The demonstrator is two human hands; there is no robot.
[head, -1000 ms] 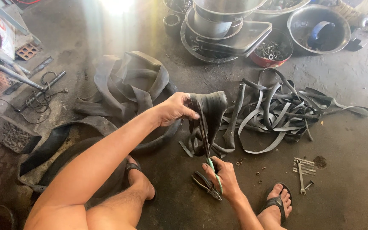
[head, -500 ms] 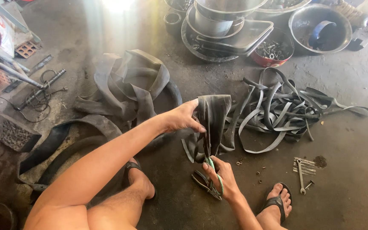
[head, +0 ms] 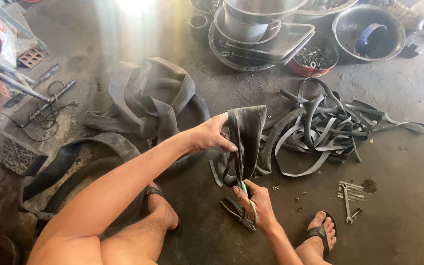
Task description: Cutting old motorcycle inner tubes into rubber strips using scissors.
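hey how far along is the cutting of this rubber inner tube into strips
Done: a pile of cut rubber strips lies on the floor to the right. In hand: the left hand holds up a piece of inner tube while the right hand works green-handled scissors into its lower edge. Left: this piece looks mostly uncut, and a heap of uncut inner tubes waits behind the left arm.

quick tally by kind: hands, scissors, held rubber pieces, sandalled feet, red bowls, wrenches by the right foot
hands: 2 (left hand, right hand)
scissors: 1
held rubber sheet: 1
sandalled feet: 2 (left foot, right foot)
red bowl: 1
wrench: 1 clearly, others blurred
total: 8
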